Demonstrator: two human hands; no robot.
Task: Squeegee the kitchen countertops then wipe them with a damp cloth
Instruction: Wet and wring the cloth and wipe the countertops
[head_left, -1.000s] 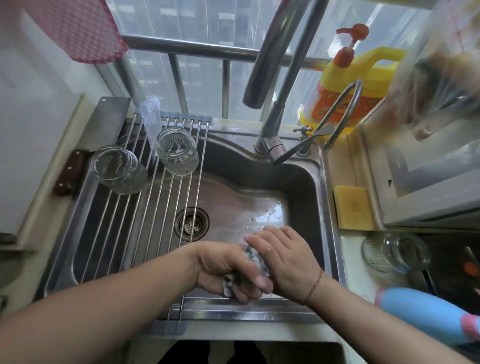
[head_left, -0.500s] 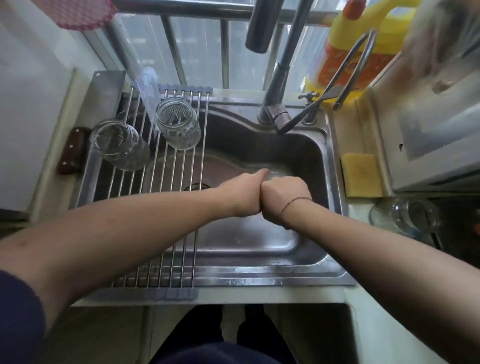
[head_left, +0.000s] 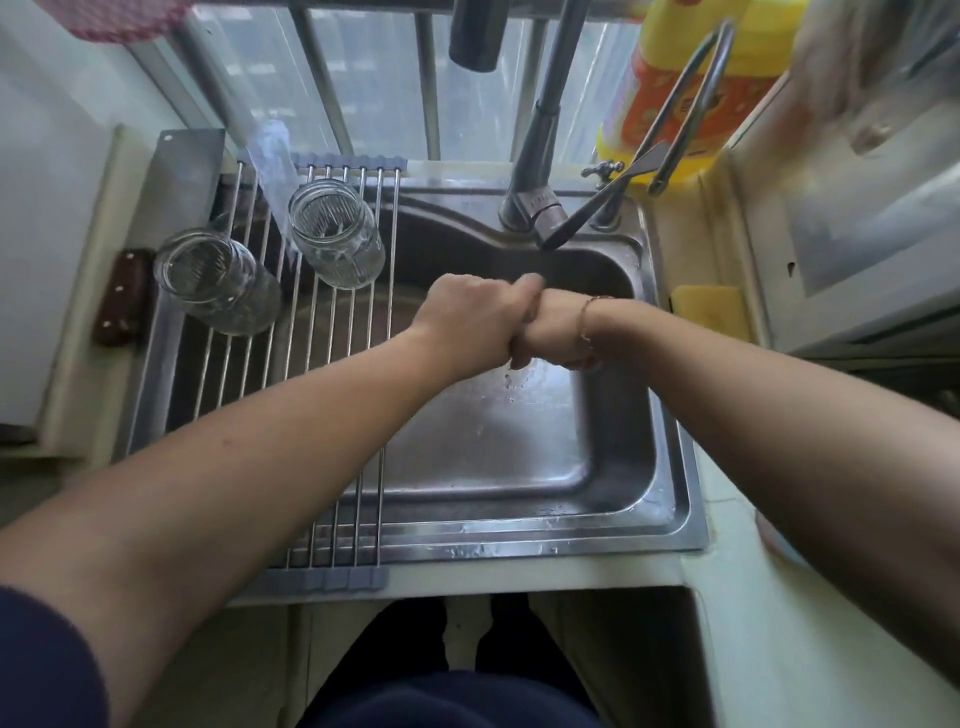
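Observation:
My left hand (head_left: 478, 317) and my right hand (head_left: 558, 332) are clenched fist against fist over the steel sink (head_left: 670, 467), below the faucet (head_left: 535, 156). The cloth they were squeezing is almost wholly hidden inside the two fists. Water drops fall from under the fists onto the wet basin floor. The pale countertop (head_left: 753, 597) runs along the sink's front and right side. No squeegee is in sight.
A roll-up wire rack (head_left: 332, 415) covers the sink's left half and carries two glass jars (head_left: 213, 278) (head_left: 335, 239). A cleaver (head_left: 124, 296) lies left of it. A yellow sponge (head_left: 709, 312) and a yellow detergent bottle (head_left: 675, 93) are at the right.
Both hands moved from the sink's near edge to its middle, under the faucet. The cloth, visible between them a second ago, has vanished into the closed fists, and drops now fall.

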